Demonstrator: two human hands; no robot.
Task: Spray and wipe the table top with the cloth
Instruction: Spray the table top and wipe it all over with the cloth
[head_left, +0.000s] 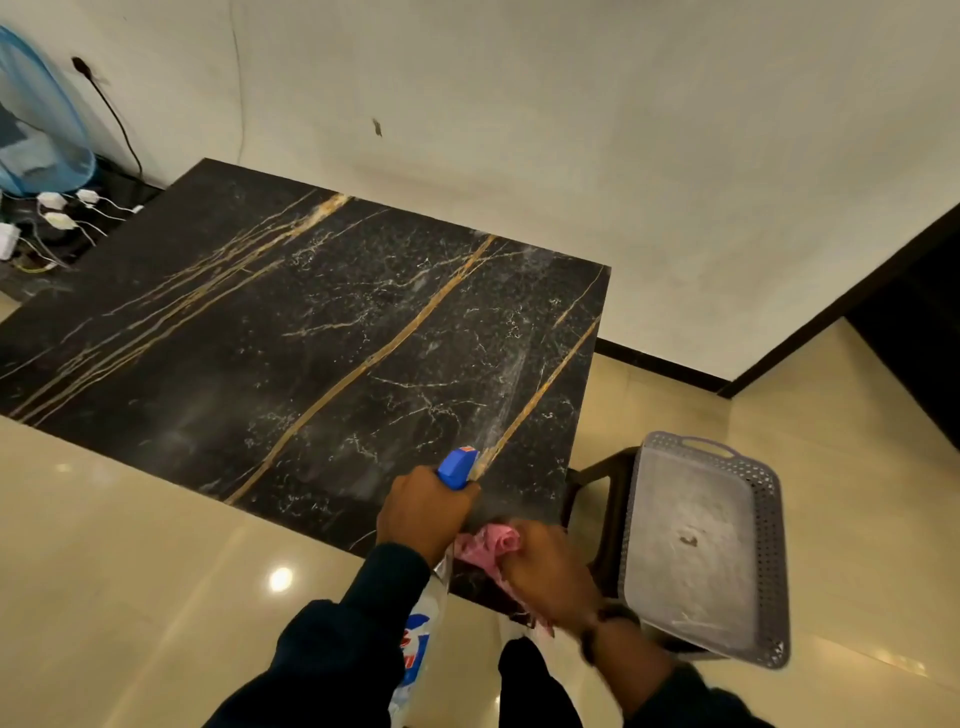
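The table top (291, 322) is black marble with gold veins and stands against the wall. My left hand (423, 514) grips the neck of a clear spray bottle with a blue nozzle (457, 467), which points over the table's near right corner. A pale streak of mist (506, 384) hangs along the right side of the table. My right hand (550, 571) holds a bunched pink cloth (488, 545) just above that same corner, beside the bottle.
A grey perforated plastic basket (769, 561) sits on a dark stool (602, 499) right of the table. Chargers and white cables (57, 218) lie on a dark surface at the far left, next to a blue mesh cover (36, 130). Glossy beige floor tiles surround the table.
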